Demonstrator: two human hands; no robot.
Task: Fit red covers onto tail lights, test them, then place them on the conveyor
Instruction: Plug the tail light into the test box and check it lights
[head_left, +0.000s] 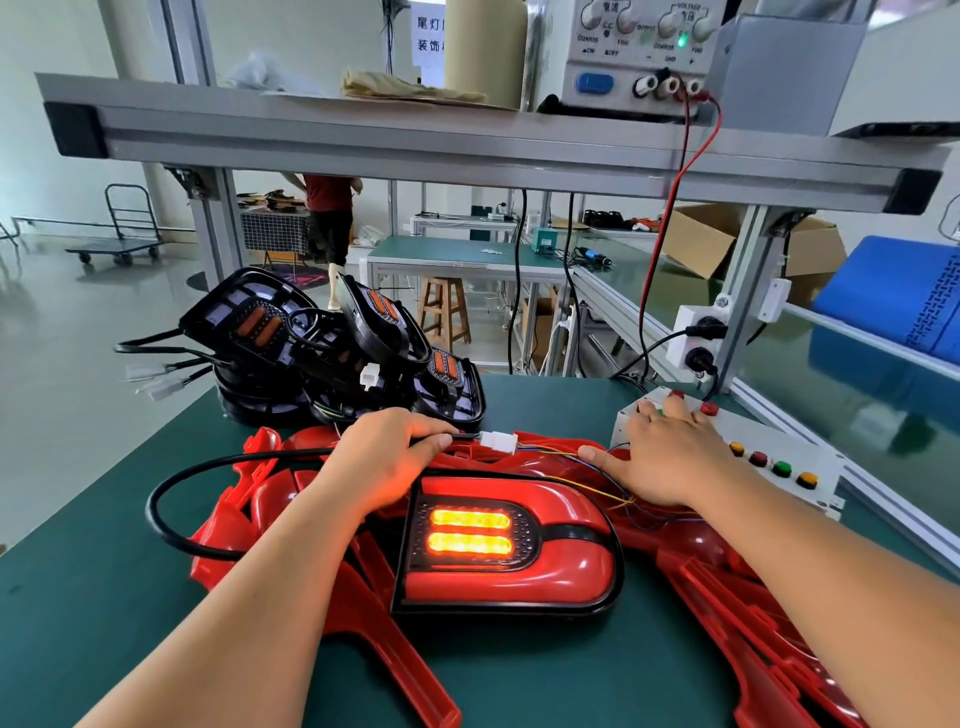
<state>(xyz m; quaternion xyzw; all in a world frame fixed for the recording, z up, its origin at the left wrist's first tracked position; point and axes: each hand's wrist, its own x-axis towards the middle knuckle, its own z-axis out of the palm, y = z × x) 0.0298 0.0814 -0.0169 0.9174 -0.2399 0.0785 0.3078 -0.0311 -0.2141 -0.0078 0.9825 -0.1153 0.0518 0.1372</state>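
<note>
Red covers (234, 514) litter the green counter (78, 597), with bare black lights (270, 332) heaped behind at left. The covered tail light (506, 545) glows at centre; the left hand (387, 462) pinches its cable (152, 512) by the white connector (497, 442). The right hand (670, 457), fingers spread, rests on the button box (753, 431), hiding which button.
</note>
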